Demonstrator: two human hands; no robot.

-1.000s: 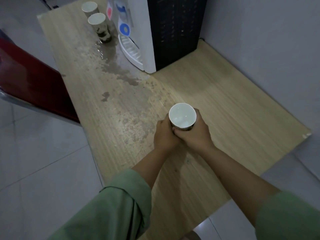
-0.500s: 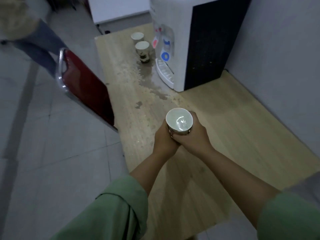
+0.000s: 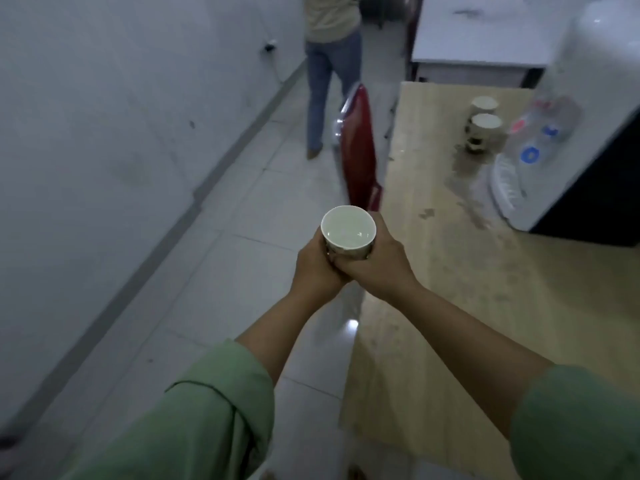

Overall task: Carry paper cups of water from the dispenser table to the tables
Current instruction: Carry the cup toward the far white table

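Head view: both hands, left (image 3: 317, 263) and right (image 3: 375, 263), wrapped around a filled paper cup (image 3: 348, 233) above the floor beside the bench (image 3: 450, 306), delivery pending, two cups (image 3: 483, 128) waiting by the dispenser (image 3: 554, 133).

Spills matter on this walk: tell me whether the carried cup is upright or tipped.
Upright. The paper cup shows its round rim facing up between the left hand and right hand, water level inside.

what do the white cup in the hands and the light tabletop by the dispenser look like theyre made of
White printed cup: likely paper, with a thin rolled rim and a matte inside. Light wood-grain tabletop: probably laminate board, given its flat, even grain print and thin edge; water stains sit on its surface.
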